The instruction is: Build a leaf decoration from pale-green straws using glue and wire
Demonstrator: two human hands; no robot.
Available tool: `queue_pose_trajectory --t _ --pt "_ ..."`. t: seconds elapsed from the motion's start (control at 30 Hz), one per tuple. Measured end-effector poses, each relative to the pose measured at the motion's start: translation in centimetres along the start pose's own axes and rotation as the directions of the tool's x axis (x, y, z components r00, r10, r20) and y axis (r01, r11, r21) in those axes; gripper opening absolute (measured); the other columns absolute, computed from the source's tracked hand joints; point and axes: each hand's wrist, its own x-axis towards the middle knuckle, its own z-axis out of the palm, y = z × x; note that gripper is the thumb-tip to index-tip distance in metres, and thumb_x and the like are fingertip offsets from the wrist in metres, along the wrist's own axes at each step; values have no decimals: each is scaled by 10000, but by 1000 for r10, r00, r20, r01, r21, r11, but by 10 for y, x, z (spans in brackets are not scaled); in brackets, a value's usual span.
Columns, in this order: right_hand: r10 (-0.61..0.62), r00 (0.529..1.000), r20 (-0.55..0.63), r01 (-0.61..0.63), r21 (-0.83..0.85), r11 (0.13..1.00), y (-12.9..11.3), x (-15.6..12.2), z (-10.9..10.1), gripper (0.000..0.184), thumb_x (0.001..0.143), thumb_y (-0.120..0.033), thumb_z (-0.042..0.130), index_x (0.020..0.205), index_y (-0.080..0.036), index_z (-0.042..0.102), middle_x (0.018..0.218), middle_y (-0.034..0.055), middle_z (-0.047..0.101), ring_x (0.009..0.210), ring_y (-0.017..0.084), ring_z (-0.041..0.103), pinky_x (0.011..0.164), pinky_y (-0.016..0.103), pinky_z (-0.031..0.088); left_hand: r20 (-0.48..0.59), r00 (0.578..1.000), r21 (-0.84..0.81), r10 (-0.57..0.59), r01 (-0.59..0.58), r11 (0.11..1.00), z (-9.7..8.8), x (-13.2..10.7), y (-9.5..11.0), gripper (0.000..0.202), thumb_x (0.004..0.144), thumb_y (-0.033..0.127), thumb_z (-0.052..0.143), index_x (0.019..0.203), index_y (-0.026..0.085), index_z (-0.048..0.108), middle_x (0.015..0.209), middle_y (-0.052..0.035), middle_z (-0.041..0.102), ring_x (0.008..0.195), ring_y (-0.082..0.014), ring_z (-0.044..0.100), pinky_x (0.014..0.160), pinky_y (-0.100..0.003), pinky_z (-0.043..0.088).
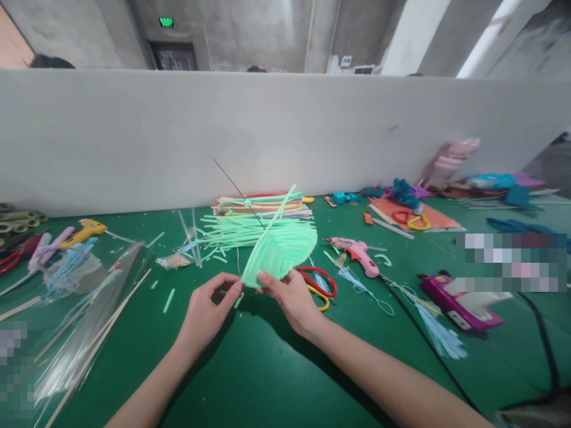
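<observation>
A mint-green leaf made of pipe cleaners (281, 249) is held up over the table between my two hands. My left hand (214, 306) pinches its lower left corner between thumb and fingertips. On the lower edge, my right hand (289, 297) grips the leaf with the thumb on top and the fingers behind it. A thin dark wire (234, 183) slants up and left from behind the leaf. Past the leaf lies a pile of mint-green pipe cleaners (223, 232). Scissors with red and yellow handles (323, 282) lie just beyond my right hand, partly hidden by it.
A pink glue gun (357, 252) and a purple power strip (461, 303) lie on the right, with a black cord across the table. Plastic wrap and sticks (98, 333) cover the left side, near a yellow glue gun (84, 233). A grey partition (178, 137) closes the back.
</observation>
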Motion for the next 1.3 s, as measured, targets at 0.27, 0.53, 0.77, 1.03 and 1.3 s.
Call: queue_pose_trajectory --t 0.27,0.53,0.77,1.03,1.3 --pt "-10 1000 -7 10 4 1000 -4 2 -4 385 630 -339 821 932 -153 670 920 58 713 801 180 658 736 320 540 -9 1000 -52 5 -5 999 -3 -1 5 163 788 365 640 836 211 664 766 -29 649 707 -179 586 629 -250 437" --pt "-5 1000 -17 5 22 1000 -3 3 -4 370 623 -329 825 916 -161 672 898 42 706 783 166 644 727 313 534 16 1000 -31 -5 6 999 -4 1 2 194 805 381 626 725 205 616 672 5 586 631 -145 527 593 -232 401" --pt "6 1000 -31 -5 40 999 -3 3 -4 330 625 -308 830 874 -164 667 853 17 700 763 154 639 729 318 537 -83 996 -68 -24 18 998 -8 5 -1 195 786 401 646 759 208 633 693 4 611 670 -159 561 618 -236 409" --pt "7 1000 -22 -7 5 1000 -1 3 -4 382 598 -333 844 866 -125 668 822 40 686 724 150 624 717 324 542 375 927 111 3 -49 993 -21 4 12 243 767 395 651 643 193 706 624 -27 617 574 -148 499 540 -251 369" --pt "47 998 34 -46 -41 998 5 5 -7 384 620 -327 827 908 -130 665 886 57 698 758 159 629 717 315 533 218 976 -37 13 -5 999 -26 7 8 197 741 374 693 792 184 717 722 -21 617 624 -135 520 563 -252 401"
